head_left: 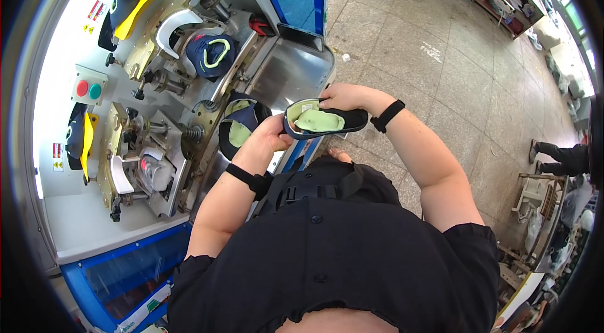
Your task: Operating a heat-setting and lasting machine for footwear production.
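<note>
Hands: the left hand [275, 134] is curled against the left end of a dark shoe upper [355, 120] with pale green lining; the right hand [343, 95] pinches its far edge, partly closed, the thumb at the opening. The upper is held in front of the person's body, opening upward, just right of a second dark upper [238, 134] beside the machine. Farther back, a navy upper [212, 56] sits at the machine's upper station; a pale form [156, 171] occupies the lower one. A metal tray [292, 68] lies beyond the hands.
</note>
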Available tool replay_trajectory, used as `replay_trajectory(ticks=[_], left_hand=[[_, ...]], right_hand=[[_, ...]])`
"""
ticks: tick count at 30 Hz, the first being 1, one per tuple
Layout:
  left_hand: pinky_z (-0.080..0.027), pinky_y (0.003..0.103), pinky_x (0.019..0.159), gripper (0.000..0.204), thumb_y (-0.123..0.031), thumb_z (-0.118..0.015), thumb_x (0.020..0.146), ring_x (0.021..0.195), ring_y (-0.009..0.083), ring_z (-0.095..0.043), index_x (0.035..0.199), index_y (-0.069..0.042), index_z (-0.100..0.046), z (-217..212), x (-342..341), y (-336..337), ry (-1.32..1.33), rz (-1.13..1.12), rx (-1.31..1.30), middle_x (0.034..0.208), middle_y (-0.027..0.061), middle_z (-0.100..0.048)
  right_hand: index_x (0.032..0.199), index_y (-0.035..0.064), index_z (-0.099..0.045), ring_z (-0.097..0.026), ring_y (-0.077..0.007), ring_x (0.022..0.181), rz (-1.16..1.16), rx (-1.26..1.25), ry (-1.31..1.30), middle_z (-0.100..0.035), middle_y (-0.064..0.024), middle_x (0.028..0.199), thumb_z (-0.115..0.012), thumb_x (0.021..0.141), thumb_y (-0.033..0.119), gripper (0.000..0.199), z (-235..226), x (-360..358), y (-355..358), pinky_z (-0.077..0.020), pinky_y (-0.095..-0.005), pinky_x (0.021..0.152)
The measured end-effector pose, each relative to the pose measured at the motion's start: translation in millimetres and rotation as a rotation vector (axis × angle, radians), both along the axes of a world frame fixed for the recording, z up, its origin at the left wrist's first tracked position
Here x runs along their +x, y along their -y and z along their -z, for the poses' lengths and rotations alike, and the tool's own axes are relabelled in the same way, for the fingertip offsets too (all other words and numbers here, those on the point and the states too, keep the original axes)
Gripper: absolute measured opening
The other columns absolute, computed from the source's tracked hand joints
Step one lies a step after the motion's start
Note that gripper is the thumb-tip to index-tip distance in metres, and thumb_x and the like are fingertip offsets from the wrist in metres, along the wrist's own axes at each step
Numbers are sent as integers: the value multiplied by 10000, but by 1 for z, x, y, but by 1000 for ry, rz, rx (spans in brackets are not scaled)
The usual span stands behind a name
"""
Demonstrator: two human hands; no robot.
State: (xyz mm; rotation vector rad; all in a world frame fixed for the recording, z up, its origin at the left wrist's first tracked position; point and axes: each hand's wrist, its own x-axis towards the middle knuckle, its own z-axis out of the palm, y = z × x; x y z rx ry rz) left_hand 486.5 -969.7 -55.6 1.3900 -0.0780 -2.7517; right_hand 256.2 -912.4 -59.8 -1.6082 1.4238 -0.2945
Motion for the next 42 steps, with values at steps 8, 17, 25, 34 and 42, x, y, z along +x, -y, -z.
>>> replay_trajectory(ticks=[8,17,25,34,42], left_hand=[[-272,151,263,301,-176,-329,985,434,92,-547,1058,-11,-569,-1,-4,5,32,20,6,762,126,-638],[-527,330,633,389,-431,-573,914,772,144,-624,1104,-92,-584,-24,23,-24,218,402,-617,871,20,-646],[-504,359,737,470,-229,-681,719,909,254,-622,1160,-86,-602,-19,89,-52,543,432,-1767,1032,110,-630],[-543,417,809,361,-54,-605,828,976,308,-642,1182,-49,-537,10,198,-92,457,-252,-786,1059,119,-646],[-533,417,858,256,-137,-525,940,1052,282,-619,1180,-53,-550,65,219,-107,203,-620,-332,1154,139,-621]], right_hand=[[1032,5,-654,-635,-323,913,-15,7,-14,-664,-197,981,-557,880,354,393,3,-1,6,-474,-400,785],[984,76,-653,-635,-336,853,172,-291,23,-659,-167,890,-606,851,335,295,5,12,-27,-494,-409,733],[860,113,-603,-626,-318,781,-83,-608,-196,-630,-111,770,-603,837,360,248,-41,93,-8,-482,-430,652],[910,53,-644,-599,-336,875,-58,-647,84,-627,-130,888,-573,887,288,246,-31,151,65,-481,-412,743],[1160,9,-519,-649,-334,866,-156,-632,-325,-547,-209,1093,-662,789,354,526,12,220,88,-539,-417,730]])
